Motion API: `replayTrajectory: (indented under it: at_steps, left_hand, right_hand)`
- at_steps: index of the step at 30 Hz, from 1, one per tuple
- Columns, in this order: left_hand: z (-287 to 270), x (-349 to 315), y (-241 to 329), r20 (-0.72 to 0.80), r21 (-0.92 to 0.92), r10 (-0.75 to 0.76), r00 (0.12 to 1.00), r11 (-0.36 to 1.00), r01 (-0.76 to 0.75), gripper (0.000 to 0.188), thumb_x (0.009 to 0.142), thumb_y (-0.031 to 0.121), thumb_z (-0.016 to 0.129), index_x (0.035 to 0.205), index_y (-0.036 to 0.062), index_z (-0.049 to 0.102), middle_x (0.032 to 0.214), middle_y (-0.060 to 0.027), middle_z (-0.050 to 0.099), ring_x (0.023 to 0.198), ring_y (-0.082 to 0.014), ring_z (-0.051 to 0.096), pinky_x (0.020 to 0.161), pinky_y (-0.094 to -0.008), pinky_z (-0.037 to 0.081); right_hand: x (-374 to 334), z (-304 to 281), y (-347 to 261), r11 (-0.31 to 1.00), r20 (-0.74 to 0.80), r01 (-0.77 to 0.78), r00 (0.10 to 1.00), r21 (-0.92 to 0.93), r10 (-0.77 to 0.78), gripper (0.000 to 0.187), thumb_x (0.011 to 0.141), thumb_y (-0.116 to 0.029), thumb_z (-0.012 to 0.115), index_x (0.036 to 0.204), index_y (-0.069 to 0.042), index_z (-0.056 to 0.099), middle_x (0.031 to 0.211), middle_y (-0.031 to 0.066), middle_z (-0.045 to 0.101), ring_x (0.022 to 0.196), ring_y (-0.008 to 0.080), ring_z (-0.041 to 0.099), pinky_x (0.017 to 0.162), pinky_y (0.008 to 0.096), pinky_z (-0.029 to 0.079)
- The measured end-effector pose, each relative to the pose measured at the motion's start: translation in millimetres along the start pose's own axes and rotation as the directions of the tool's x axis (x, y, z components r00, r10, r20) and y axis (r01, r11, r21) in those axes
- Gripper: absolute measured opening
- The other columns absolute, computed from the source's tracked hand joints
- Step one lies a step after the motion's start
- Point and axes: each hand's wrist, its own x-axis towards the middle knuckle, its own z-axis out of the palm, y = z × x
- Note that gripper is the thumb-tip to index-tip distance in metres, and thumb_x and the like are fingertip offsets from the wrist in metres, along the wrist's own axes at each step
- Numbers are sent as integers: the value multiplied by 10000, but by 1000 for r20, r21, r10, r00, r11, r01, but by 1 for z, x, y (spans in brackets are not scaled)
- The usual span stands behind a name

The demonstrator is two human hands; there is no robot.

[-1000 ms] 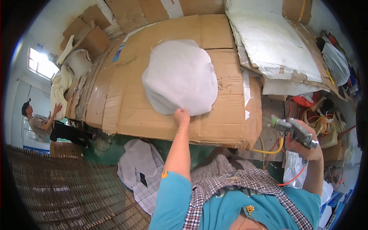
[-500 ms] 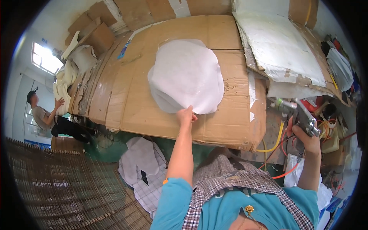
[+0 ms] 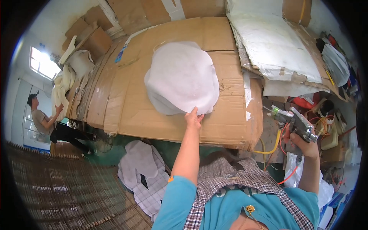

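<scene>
A stack of rounded, pale grey fabric pieces (image 3: 180, 74) lies on a cardboard-covered table (image 3: 122, 103). My left hand (image 3: 194, 118) pinches the near edge of the stack's top piece, thumb above and fingers curled at the rim. Off to the right of the table, my right hand (image 3: 304, 145) grips a metal spray gun (image 3: 297, 122) with an orange hose running down from its handle. The gun's nozzle end points left, toward the table, and stays apart from the fabric.
White-topped boards (image 3: 276, 50) lie at the far right. A yellow hose (image 3: 270, 147) hangs by the table's right corner. Below left are a slatted rack (image 3: 65, 184) and pale checked fabric pieces (image 3: 143, 176). Another person (image 3: 44, 115) stands at the far left, beside cream-coloured material (image 3: 63, 90).
The spray gun has turned, so its side and hose now show more. My left hand still holds the fabric edge, shifted slightly right along it. The whole view has shifted a little.
</scene>
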Motion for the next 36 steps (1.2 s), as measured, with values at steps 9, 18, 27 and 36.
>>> replayTrajectory:
  at_steps: [9, 18, 27, 36]
  left_hand:
    - [-51, -140, 167, 156, -506, 748, 645, 622, -598, 438, 827, 227, 475, 1161, -56, 445, 1164, -177, 509, 1085, -297, 499, 927, -433, 412]
    - [-139, -273, 196, -361, -163, 836, 414, 380, -910, 438, 841, 312, 428, 1138, -4, 488, 1161, -179, 503, 1004, -297, 534, 822, -423, 472]
    - [-182, -302, 196, -372, -175, 835, 406, 366, -914, 473, 837, 297, 455, 1146, -60, 472, 1125, -169, 527, 1036, -282, 518, 878, -416, 434]
    - [-174, -308, 196, -488, -228, 752, 443, 380, -896, 466, 821, 286, 475, 1141, -53, 486, 1120, -168, 535, 1030, -291, 530, 866, -429, 446]
  right_hand:
    - [-11, 5, 7, 995, 61, 29, 998, 92, -35, 610, 785, -212, 641, 1280, 3, 355, 847, 79, 559, 786, 155, 554, 737, 307, 464]
    - [10, 32, -1, 999, -86, 51, 995, 11, -50, 300, 778, -144, 601, 1024, 10, 528, 756, 59, 565, 650, 133, 544, 633, 270, 451]
    - [-13, 20, -15, 999, 17, 31, 999, 16, -32, 493, 766, -101, 620, 1210, 2, 432, 797, 35, 552, 657, 103, 530, 587, 232, 435]
    - [-10, 31, -9, 997, 3, 56, 998, -55, -56, 269, 766, -177, 612, 945, 5, 526, 774, 62, 556, 671, 127, 535, 623, 267, 446]
